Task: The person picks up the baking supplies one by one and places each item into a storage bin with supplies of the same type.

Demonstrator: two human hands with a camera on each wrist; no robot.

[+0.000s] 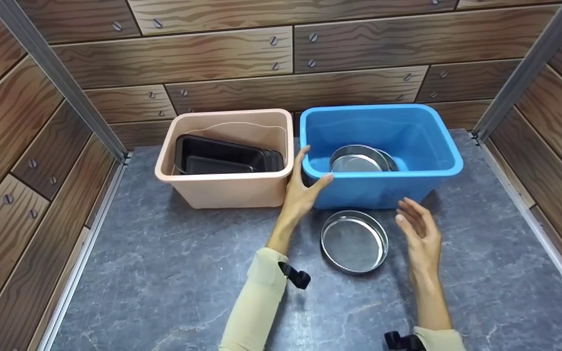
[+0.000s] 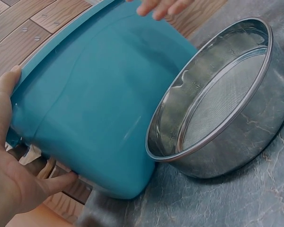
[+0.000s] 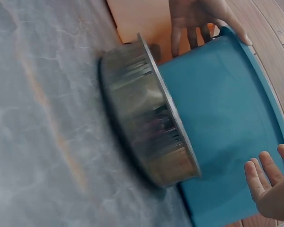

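A round metal sieve (image 1: 354,243) with a fine mesh bottom sits upright on the grey floor, just in front of the blue bin (image 1: 373,190). My left hand (image 1: 301,192) holds the bin's front left corner, thumb at the front rim and fingers along the left side. To the right of the sieve, my right hand (image 1: 421,234) hovers with fingers spread loosely, holding nothing. Inside the blue bin lies another metal sieve (image 1: 358,159), with a second round piece partly hidden behind it. The right wrist view shows the front sieve (image 3: 142,113) from its side.
A pink bin (image 1: 232,192) stands close to the left of the blue one. Black loaf pans (image 1: 222,151) lie nested inside it. Wood-patterned walls (image 1: 242,53) with metal corner posts (image 1: 520,73) enclose the back and both sides.
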